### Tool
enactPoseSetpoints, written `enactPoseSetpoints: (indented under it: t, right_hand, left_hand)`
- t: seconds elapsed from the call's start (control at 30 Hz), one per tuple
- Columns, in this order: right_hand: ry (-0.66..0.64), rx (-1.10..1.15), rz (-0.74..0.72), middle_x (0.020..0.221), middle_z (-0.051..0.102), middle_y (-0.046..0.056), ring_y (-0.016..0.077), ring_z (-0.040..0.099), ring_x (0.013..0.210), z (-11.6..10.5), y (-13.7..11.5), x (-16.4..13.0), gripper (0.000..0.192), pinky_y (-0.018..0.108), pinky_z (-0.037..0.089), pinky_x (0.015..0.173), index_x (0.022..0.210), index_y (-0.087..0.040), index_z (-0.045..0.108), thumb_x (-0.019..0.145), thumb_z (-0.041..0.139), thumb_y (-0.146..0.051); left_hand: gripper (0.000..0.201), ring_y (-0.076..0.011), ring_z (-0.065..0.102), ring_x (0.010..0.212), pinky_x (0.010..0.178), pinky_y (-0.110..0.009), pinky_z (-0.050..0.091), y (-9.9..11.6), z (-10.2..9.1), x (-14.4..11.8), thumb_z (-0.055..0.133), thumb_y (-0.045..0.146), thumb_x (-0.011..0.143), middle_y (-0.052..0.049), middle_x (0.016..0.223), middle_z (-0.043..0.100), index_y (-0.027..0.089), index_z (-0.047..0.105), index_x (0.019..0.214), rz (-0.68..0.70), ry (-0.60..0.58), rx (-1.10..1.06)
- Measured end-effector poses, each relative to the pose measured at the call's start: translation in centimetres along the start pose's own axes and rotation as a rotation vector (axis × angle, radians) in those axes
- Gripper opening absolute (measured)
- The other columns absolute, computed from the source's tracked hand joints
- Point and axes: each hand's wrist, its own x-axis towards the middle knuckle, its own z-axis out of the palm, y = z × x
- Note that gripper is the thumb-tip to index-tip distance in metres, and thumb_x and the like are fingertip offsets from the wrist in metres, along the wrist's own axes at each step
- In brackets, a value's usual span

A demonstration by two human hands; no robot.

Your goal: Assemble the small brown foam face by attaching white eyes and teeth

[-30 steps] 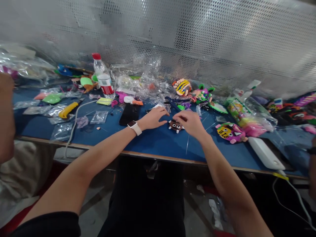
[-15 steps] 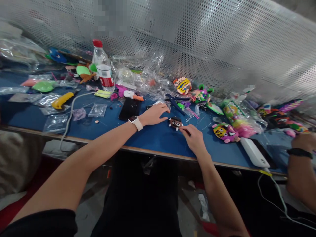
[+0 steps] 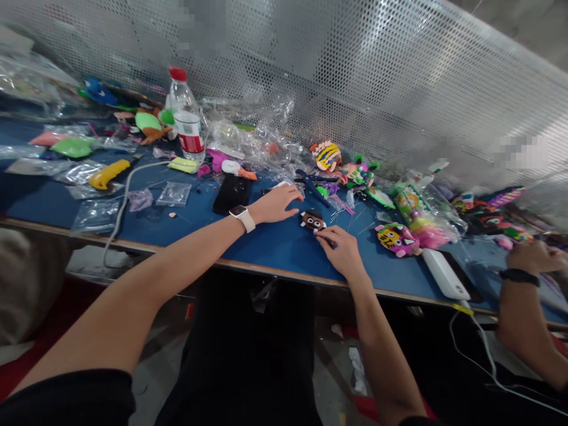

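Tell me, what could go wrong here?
The right hand is at the lower edge of the brown clay animal face, so a careless press might dent it. The white power bank lies near the blue table's front edge, its white cable hanging down; a snag could drag it off.

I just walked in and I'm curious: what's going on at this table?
A person's right hand has its fingertips at the lower edge of a small brown figure with white eyes on the blue table; whether they pinch it is hard to tell. The left hand, fingers spread, is apart from the figure, near a dark phone. A red-capped bottle stands farther back.
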Motion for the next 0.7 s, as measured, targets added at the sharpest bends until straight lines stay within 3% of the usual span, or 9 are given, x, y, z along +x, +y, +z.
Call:
enactPoseSetpoints:
  t: [0.4, 0.7]
  right_hand:
    - [-0.006, -0.060, 0.046, 0.088, 0.076, 0.006, 0.0270, 0.070, 0.075, 0.1, 0.3, 0.1, 0.015, 0.043, 0.058, 0.074, 0.099, -0.028, 0.077, 0.100, 0.062, -0.029]
    - [0.008, -0.037, 0.063, 0.090, 0.076, 0.007, 0.0264, 0.070, 0.075, 0.1, 0.4, 0.4, 0.015, 0.041, 0.057, 0.072, 0.095, -0.027, 0.077, 0.100, 0.065, -0.033]
  left_hand:
    - [0.027, -0.0301, 0.062, 0.124, 0.114, -0.046, 0.044, 0.0, 0.0, 0.1, 0.061, 0.030, 0.100, -0.013, 0.129, 0.069, 0.017, 0.067, 0.123, 0.012, 0.000, -0.006]
    - [0.020, -0.0322, 0.056, 0.131, 0.114, -0.051, 0.043, 1.6, 0.6, 0.0, 0.061, 0.027, 0.099, -0.013, 0.132, 0.065, 0.020, 0.070, 0.116, 0.040, 0.091, 0.025]
